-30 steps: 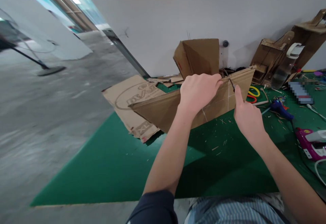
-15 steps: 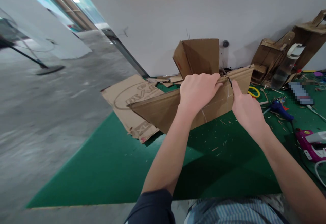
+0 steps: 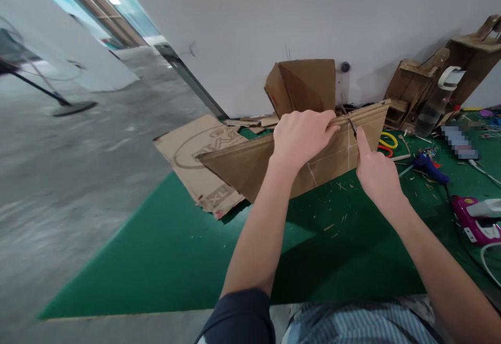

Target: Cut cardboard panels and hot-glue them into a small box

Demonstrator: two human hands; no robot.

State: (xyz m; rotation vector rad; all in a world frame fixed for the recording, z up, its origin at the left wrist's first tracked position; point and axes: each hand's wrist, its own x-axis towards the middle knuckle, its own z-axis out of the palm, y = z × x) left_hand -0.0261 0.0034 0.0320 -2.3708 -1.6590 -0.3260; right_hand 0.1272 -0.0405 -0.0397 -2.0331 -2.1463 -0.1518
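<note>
A long cardboard sheet (image 3: 329,169) stands tilted over the green table, with pale lines marked on its near face. My left hand (image 3: 301,138) is closed over its top edge, fingers gripping the folded rim. Just to the right, my right hand (image 3: 376,169) is closed on a thin craft knife (image 3: 353,127), index finger stretched along it. The dark blade rests against the sheet near its top edge, beside one of the pale lines; the knife's handle is hidden in my palm. Behind the sheet stands an open cardboard box (image 3: 307,88).
A flattened printed carton (image 3: 195,151) lies left on the green table (image 3: 156,260). At right are yellow-and-red scissors (image 3: 387,143), a blue glue gun (image 3: 430,168), a phone (image 3: 460,143), a water bottle (image 3: 438,101) and a magenta device (image 3: 469,218). A white partition (image 3: 235,36) borders the back.
The craft knife and my right index finger have shifted slightly down along the sheet. The red scissor handle shows more now. My left hand keeps its grip on the cardboard edge.
</note>
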